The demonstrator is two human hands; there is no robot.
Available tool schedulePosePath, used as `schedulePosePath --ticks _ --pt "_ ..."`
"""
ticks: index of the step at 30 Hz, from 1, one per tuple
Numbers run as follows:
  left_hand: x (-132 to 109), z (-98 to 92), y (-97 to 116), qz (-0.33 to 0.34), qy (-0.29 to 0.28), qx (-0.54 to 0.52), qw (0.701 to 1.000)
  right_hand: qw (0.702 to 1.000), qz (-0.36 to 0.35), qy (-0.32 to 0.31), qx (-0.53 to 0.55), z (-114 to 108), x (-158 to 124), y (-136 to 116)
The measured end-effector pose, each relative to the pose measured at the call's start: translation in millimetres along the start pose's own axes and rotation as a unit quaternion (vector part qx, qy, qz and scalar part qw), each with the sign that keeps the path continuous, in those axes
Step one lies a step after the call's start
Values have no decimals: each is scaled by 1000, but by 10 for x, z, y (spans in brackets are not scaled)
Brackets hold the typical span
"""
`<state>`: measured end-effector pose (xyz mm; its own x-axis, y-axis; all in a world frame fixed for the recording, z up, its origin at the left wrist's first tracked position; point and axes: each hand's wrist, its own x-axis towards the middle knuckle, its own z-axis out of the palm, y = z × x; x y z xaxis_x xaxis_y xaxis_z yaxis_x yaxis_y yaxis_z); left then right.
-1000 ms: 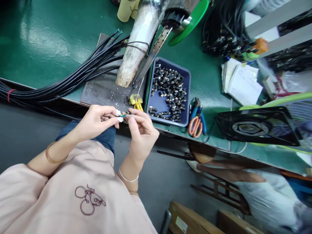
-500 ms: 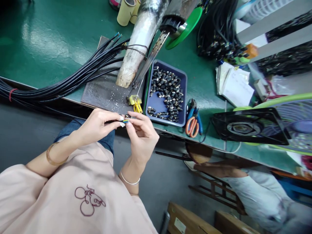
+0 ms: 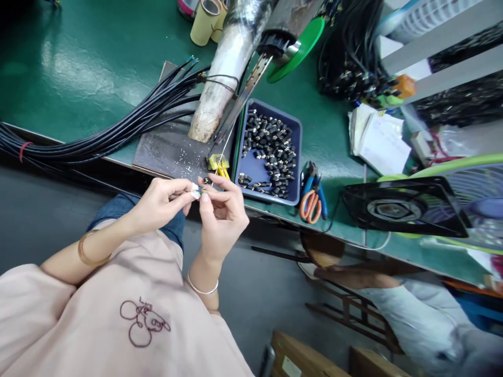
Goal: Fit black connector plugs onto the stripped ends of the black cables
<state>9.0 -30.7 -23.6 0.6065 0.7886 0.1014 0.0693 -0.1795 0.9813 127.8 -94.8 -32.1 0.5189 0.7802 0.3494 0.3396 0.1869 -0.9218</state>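
Note:
My left hand [image 3: 165, 201] pinches the end of a black cable, from which short coloured wires [image 3: 200, 189] stick out toward the right. The thumb and finger of my right hand [image 3: 223, 212] close on those wires. A small dark round piece with a metallic glint [image 3: 206, 180] sits at my right fingertips; its kind is too small to tell. A thin pale wire [image 3: 223, 149] runs down to the right fingers. Just beyond them lies a yellow block-like piece [image 3: 217, 162] on a dark board [image 3: 157, 149].
A blue-grey tray [image 3: 299, 152] holds many small black connectors. Right of it lie orange- and blue-handled pliers [image 3: 312, 201]. A bundle of black cables [image 3: 118, 139] crosses the left. A wrapped tube [image 3: 216, 89] and green disc [image 3: 302, 50] overhang. A seated person's leg [image 3: 416, 314] is at right.
My right hand has moved slightly left and turned, its fingers nearer the left hand. The coloured wires now slant upward rather than lying level.

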Motion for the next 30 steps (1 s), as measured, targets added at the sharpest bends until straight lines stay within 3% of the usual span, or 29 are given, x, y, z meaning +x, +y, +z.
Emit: schedulePosePath --ticks 4,9,15,23,30 --pt "39 -80 43 -93 -32 -153 983 998 -16 26 -61 33 -28 11" --pt "104 -96 38 -120 -31 -203 971 993 -36 98 -52 -48 35 -12" --pt "145 -90 31 -118 -38 -191 974 979 -155 54 -118 -92 51 33" --pt "165 -84 11 -107 -31 -171 979 999 -25 41 -20 -64 151 -2" --pt "197 -91 14 -93 -25 -183 978 1000 -6 22 -8 -100 208 39"
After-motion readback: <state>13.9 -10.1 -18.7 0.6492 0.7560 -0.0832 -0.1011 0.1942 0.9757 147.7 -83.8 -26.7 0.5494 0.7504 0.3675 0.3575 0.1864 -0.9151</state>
